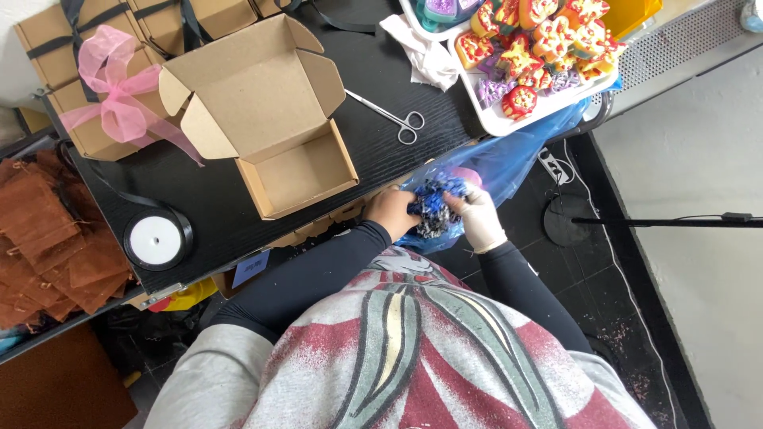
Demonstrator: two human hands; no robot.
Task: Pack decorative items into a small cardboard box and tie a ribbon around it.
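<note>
Both arms reach fwd & slightly right of the body, elbows bent, forearms converging so the hands meet close together. Long black sleeves cover both arms to the wrists. Left hand [389,210] is bare, fingers curled inward in a loose grasp, back of hand facing up. Right hand [482,213] wears a thin white glove, fingers bent & closed in a grip, knuckles up, wrist angled toward the left hand.
</note>
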